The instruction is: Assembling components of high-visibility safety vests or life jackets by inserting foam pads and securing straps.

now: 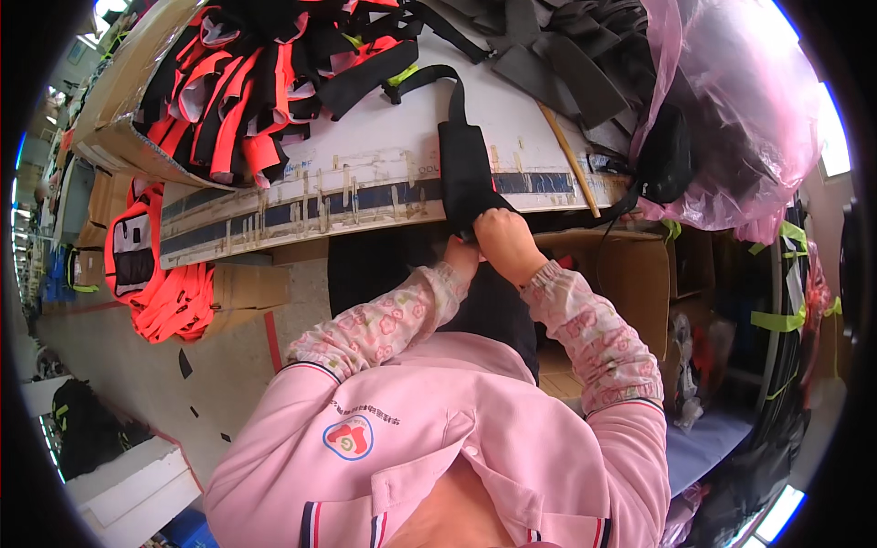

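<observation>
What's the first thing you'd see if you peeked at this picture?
The heap of orange and black straps piled at the table's far left, and the big pink plastic bag on the right. In the middle, both hands, left and right, pinch a black padded strap piece at the table edge.

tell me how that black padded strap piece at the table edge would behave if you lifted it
The black padded strap piece would probably flop: its webbing tail curves loosely across the table. The wider pad likely keeps some shape, lying flat. It looks light, since both the left hand and the right hand pinch only its end.
</observation>
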Motion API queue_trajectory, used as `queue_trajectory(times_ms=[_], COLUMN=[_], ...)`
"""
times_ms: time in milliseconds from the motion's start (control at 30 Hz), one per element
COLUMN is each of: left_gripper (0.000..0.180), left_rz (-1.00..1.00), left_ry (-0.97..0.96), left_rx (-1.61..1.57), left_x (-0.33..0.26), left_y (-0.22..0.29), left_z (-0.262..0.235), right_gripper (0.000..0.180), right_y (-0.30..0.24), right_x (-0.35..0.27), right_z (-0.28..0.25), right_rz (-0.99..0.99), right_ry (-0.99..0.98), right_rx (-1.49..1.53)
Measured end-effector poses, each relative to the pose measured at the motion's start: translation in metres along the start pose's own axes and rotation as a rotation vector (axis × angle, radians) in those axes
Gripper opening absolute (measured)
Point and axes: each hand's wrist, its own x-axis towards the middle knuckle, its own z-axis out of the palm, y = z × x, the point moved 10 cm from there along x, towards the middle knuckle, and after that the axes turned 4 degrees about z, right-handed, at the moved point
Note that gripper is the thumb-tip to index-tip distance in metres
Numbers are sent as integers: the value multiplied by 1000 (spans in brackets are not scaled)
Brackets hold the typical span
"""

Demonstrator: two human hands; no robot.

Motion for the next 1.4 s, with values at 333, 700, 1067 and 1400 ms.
queue_trajectory(times_ms=[333, 700, 1067, 1400], left_gripper=[25, 46, 47, 38], left_rz=[361, 644, 469, 478], left_ry=[-162, -198, -192, -90], left_rx=[895, 910, 430, 409], left_x=[6, 12, 24, 28], left_y=[21, -16, -27, -30], left_z=[-5, -19, -34, -61], right_gripper=[10, 14, 20, 21], right_y=[-15, -16, 0, 2], right_x=[-1, -14, -5, 18], right_z=[3, 49, 73, 82], right_rz=[3, 249, 377, 320], right_ry=[-122, -59, -120, 52], right_rx=[338, 536, 654, 727])
